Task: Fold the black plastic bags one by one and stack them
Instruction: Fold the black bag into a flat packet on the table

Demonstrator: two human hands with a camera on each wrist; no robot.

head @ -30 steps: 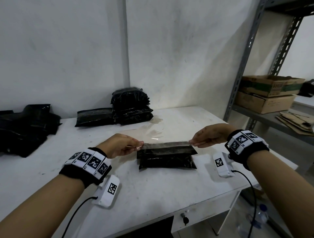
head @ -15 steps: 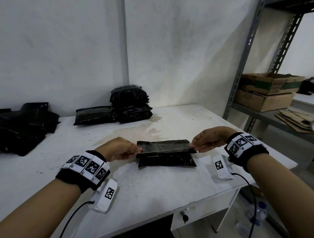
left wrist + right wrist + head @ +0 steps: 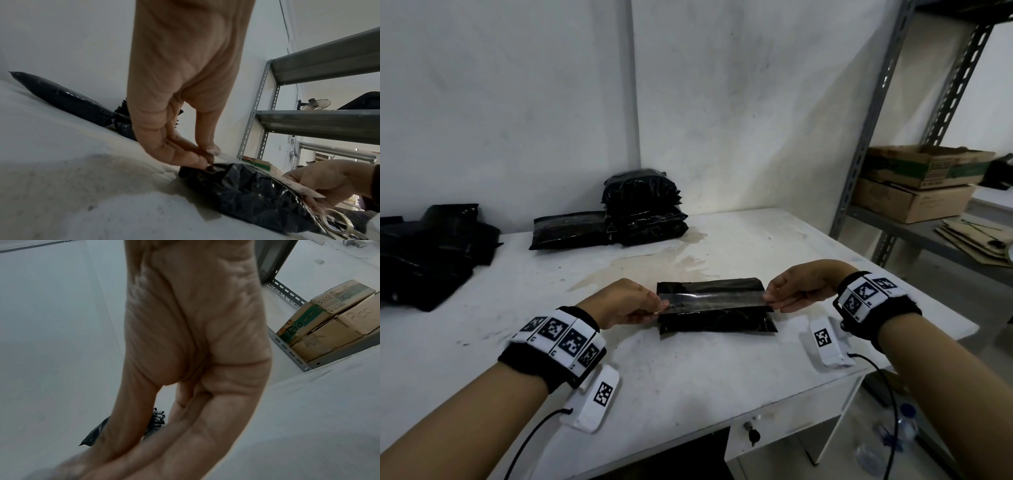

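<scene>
Head view, left to right: one loose heap of bags, one flat bag, one folded stack. Your left hand and right hand each pinch one end of the bag mid-table.

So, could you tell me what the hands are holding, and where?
A clear tape strip, one end pinched by each hand: left hand, right hand.

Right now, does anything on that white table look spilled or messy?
Yes. A brownish dried stain spreads across the white table behind the folded black plastic bag. At the far left, loose black bags lie in a rumpled heap.
</scene>
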